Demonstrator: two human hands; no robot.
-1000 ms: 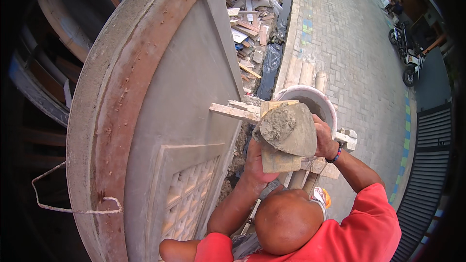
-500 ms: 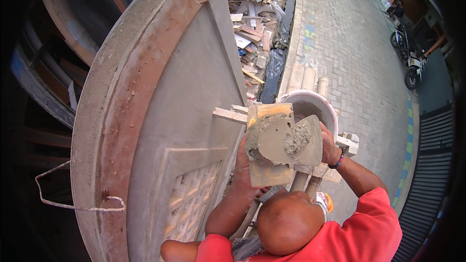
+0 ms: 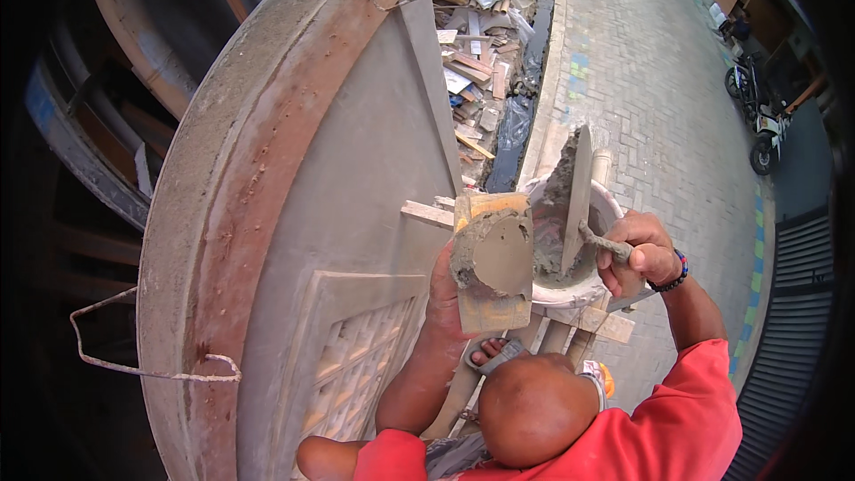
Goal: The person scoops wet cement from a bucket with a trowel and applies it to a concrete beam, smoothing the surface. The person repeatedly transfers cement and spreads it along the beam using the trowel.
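Note:
My left hand (image 3: pixel 443 292) holds up a wooden mortar board (image 3: pixel 494 313) by its left edge, most of its fingers hidden behind it. Grey wet mortar (image 3: pixel 499 254) is spread over the board's upper part, with a smooth patch in the middle. My right hand (image 3: pixel 639 254) is closed round the handle of a trowel (image 3: pixel 579 196), whose blade stands on edge over a bucket (image 3: pixel 609 205). Mortar clings to the blade's left side. Inside the pale-rimmed bucket, more grey mortar shows, partly hidden by the trowel.
A curved plastered wall (image 3: pixel 352 187) with a red-brown band and a slatted opening rises at the left. Bent wire (image 3: pixel 160 379) juts from its edge. Bamboo and wood planks (image 3: pixel 610 325) lie under the bucket; beyond are debris (image 3: pixel 476 62), a paved lane (image 3: pixel 650 98) and a parked motorbike (image 3: pixel 766 125).
My right hand has moved right and turned the trowel from flat against the mortar board to on edge above the bucket. The board stays in my left hand, nearly in place.

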